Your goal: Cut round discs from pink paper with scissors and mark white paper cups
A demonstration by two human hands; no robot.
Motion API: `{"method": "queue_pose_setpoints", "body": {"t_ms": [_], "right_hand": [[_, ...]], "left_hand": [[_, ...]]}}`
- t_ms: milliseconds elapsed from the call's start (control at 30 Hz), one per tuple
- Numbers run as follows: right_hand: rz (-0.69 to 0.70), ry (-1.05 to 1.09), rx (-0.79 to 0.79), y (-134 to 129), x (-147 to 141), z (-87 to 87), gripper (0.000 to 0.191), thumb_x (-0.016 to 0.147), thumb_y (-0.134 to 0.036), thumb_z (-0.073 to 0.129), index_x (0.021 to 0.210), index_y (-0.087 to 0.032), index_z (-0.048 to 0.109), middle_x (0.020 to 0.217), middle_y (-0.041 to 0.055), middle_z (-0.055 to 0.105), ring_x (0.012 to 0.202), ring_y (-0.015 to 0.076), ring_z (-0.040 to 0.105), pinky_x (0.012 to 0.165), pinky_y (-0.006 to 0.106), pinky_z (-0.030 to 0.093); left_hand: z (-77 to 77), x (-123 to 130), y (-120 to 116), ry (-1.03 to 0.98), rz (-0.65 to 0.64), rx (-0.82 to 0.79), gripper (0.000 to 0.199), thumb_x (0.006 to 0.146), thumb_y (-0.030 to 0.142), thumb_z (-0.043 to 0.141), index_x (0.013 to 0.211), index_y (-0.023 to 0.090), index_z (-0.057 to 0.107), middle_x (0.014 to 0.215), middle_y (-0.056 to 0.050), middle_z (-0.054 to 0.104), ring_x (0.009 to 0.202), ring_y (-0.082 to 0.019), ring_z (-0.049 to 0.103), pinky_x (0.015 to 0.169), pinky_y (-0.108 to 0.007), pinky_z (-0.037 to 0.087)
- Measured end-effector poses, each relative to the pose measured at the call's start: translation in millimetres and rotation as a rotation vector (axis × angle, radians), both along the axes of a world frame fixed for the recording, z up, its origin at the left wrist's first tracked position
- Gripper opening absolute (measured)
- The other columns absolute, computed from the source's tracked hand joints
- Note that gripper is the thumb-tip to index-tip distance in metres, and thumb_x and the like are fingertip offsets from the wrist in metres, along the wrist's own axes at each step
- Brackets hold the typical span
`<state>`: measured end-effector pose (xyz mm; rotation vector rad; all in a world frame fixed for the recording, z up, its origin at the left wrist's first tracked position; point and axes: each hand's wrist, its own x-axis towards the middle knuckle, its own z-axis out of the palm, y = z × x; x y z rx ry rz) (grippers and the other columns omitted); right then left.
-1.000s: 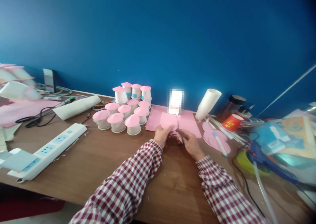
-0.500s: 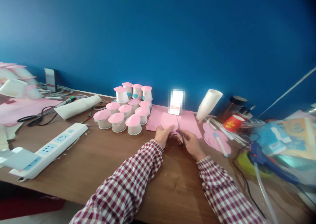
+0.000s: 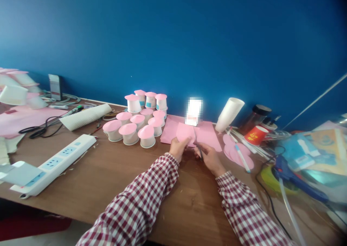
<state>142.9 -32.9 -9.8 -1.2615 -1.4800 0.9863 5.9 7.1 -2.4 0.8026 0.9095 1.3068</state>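
My left hand (image 3: 178,148) is closed on a piece of pink paper (image 3: 183,131), thumb on top. In my right hand (image 3: 211,157) is a pair of scissors (image 3: 199,150), its blades pointing away from me at the right part of that paper. Whether the blades are parted I cannot make out. Under and behind the held piece lie larger pink sheets (image 3: 213,134). A bright phone-like screen (image 3: 193,112), blurred out, stands at their back edge. To the right lie several pink paper discs (image 3: 230,152) with a marker (image 3: 242,159) across them.
Several white paper cups with pink cone tops (image 3: 146,133) stand left of the sheets. Stacked white cups (image 3: 230,114) lean at the back right, near a red cup (image 3: 255,135). A blue glue gun (image 3: 296,181) lies at right, a power strip (image 3: 58,162) at left.
Almost nothing differs. Both hands, the pink paper and the scissors stay in nearly the same place.
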Motion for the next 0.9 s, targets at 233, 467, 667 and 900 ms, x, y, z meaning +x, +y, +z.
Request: {"method": "queue_pose_setpoints", "body": {"t_ms": [233, 467, 667, 900], "right_hand": [[-0.005, -0.029, 0.022, -0.6, -0.2, 2.1, 0.046, 0.076, -0.044, 0.062, 0.11, -0.014, 0.062, 0.063, 0.0015, 0.06, 0.054, 0.0126, 0.054, 0.053, 0.026, 0.048], [-0.016, -0.034, 0.011, -1.3, -1.4, 5.1, 0.046, 0.075, -0.044, 0.062, 0.108, -0.012, 0.063, 0.061, 0.0001, 0.057, 0.052, 0.0116, 0.052, 0.052, 0.025, 0.047], [-0.014, -0.04, 0.014, -1.6, -2.8, 7.1, 0.047, 0.073, -0.045, 0.064, 0.107, -0.011, 0.063, 0.06, 0.0001, 0.057, 0.051, 0.0119, 0.052, 0.051, 0.026, 0.047], [0.002, -0.008, -0.001, -1.9, -3.6, 6.0, 0.046, 0.072, -0.042, 0.065, 0.106, -0.011, 0.063, 0.059, -0.0007, 0.056, 0.052, 0.0114, 0.052, 0.052, 0.026, 0.047]], "left_hand": [[0.1, 0.0, 0.1, -0.018, -0.007, -0.013, 0.03, 0.058, 0.033, 0.073, 0.063, 0.013, 0.052, 0.043, 0.006, 0.043, 0.038, -0.004, 0.035, 0.037, -0.018, 0.024], [-1.3, -0.6, 0.1, -0.006, -0.009, -0.007, 0.028, 0.059, 0.032, 0.072, 0.062, 0.013, 0.051, 0.043, 0.006, 0.042, 0.038, -0.004, 0.035, 0.037, -0.018, 0.025], [0.0, -0.3, 0.4, -0.028, 0.015, -0.017, 0.033, 0.057, 0.035, 0.074, 0.068, 0.012, 0.054, 0.047, 0.005, 0.046, 0.039, -0.004, 0.036, 0.037, -0.018, 0.026], [2.1, -1.3, 1.2, -0.019, 0.032, -0.03, 0.03, 0.057, 0.032, 0.073, 0.067, 0.012, 0.054, 0.045, 0.006, 0.043, 0.038, -0.003, 0.034, 0.036, -0.018, 0.024]]}}
